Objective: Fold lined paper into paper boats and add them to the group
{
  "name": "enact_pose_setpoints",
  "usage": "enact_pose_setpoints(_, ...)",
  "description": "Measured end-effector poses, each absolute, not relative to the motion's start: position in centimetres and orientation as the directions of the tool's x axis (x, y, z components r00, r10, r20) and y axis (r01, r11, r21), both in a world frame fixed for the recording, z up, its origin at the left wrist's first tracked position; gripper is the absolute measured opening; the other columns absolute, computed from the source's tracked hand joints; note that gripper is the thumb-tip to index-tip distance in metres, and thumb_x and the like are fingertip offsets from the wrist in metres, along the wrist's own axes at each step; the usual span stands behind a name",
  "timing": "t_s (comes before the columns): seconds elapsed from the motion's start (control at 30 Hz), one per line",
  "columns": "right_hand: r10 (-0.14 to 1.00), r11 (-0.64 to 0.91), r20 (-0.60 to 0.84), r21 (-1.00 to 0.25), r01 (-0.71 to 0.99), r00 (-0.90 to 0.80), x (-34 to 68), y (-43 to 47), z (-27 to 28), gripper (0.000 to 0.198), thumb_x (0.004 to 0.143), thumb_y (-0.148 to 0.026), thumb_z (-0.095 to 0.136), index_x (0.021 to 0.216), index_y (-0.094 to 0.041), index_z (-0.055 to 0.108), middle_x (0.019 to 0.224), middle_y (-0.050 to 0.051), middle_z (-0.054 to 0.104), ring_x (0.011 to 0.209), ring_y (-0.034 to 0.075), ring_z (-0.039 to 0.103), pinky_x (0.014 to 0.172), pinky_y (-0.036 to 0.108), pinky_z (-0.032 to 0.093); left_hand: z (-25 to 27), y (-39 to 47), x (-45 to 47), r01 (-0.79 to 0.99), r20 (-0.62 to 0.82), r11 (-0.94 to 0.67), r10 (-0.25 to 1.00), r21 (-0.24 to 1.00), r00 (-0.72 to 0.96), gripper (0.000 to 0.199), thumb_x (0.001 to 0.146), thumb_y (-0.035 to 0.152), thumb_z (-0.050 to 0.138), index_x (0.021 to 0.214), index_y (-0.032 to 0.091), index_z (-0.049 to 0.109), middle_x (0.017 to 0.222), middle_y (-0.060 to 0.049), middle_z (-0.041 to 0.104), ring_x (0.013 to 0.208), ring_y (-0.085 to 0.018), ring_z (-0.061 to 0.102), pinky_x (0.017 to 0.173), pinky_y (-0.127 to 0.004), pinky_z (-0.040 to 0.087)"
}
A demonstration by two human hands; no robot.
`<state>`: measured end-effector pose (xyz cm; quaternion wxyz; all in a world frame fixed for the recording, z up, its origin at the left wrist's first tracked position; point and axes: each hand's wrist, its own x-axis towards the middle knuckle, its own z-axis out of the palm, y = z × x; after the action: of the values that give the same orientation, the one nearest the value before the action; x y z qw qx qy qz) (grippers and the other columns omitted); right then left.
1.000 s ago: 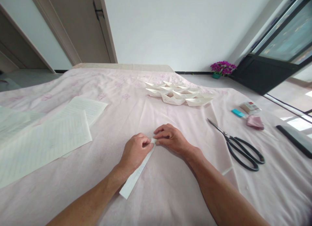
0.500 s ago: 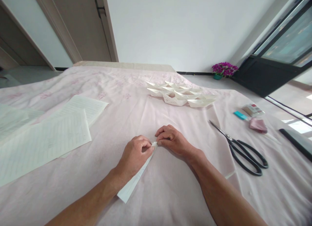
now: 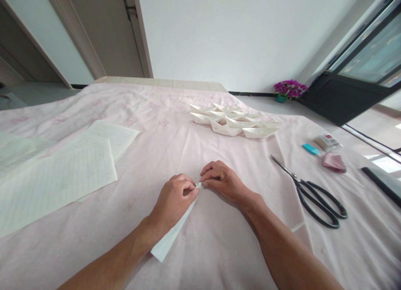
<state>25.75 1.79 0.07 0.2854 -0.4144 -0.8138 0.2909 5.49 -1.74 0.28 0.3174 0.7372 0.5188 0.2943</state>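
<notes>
A narrow folded strip of paper (image 3: 172,238) lies slantwise on the pink cloth, its near end toward me. My left hand (image 3: 176,198) is closed, pinching the strip near its far end between thumb and fingers and covering much of its length. At the very tip, my right hand (image 3: 221,179) also pinches the paper, thumb against forefinger. The two hands are almost touching there. Beyond them stands a cluster of several folded white paper boats (image 3: 232,121).
Lined paper sheets (image 3: 72,173) lie at the left. On the right are black-handled scissors (image 3: 313,194) with blades together, a light blue block (image 3: 310,149), a small clear-wrapped packet (image 3: 328,142), a pink item (image 3: 333,162) and a dark-edged object (image 3: 380,185).
Both hands keep their pinch on the strip with hardly any movement. The view has shifted very slightly, and the scissors and boats appear a little further right.
</notes>
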Motion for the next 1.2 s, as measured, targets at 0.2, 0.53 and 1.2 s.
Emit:
enact_pose_setpoints(0.2, 0.824, 0.529, 0.207, -0.616, 0.584, -0.528, 25.3, 1.5, 0.9, 0.016, 0.088, -0.018, 0.062, 0.074, -0.021, 0.069, 0.091, 0.001, 0.066, 0.086, 0.016, 0.056, 0.082, 0.033, 0.042, 0.5, -1.9, 5.6, 0.621, 0.094, -0.251, 0.957, 0.742, 0.274, 0.018, 0.083, 0.022, 0.059, 0.065, 0.019, 0.061, 0.078, -0.002, 0.066, 0.078, -0.015, 0.061, 0.073, -0.027, 0.046)
enact_pose_setpoints(0.53, 0.787, 0.601, 0.231, -0.493, 0.629, -0.571, 24.7, 1.6, 0.7, 0.019, 0.09, -0.017, 0.059, 0.072, -0.02, 0.063, 0.085, 0.003, 0.061, 0.083, 0.017, 0.052, 0.078, 0.032, 0.038, 0.4, -1.1, 5.5, 0.613, -0.008, -0.161, 0.965, 0.773, 0.263, 0.013, 0.084, 0.027, 0.06, 0.089, 0.023, 0.071, 0.082, 0.0, 0.072, 0.074, -0.014, 0.064, 0.07, -0.025, 0.046)
enact_pose_setpoints(1.2, 0.843, 0.522, 0.2, -0.527, 0.67, -0.499, 24.9, 1.2, 0.6, 0.011, 0.084, -0.014, 0.061, 0.074, -0.019, 0.059, 0.087, 0.003, 0.059, 0.085, 0.017, 0.051, 0.08, 0.031, 0.038, 1.6, -0.6, 6.0, 0.794, -0.026, -0.245, 0.95, 0.556, 0.311, 0.017, 0.087, 0.018, 0.048, 0.075, 0.02, 0.061, 0.079, -0.001, 0.063, 0.074, -0.015, 0.059, 0.067, -0.026, 0.036)
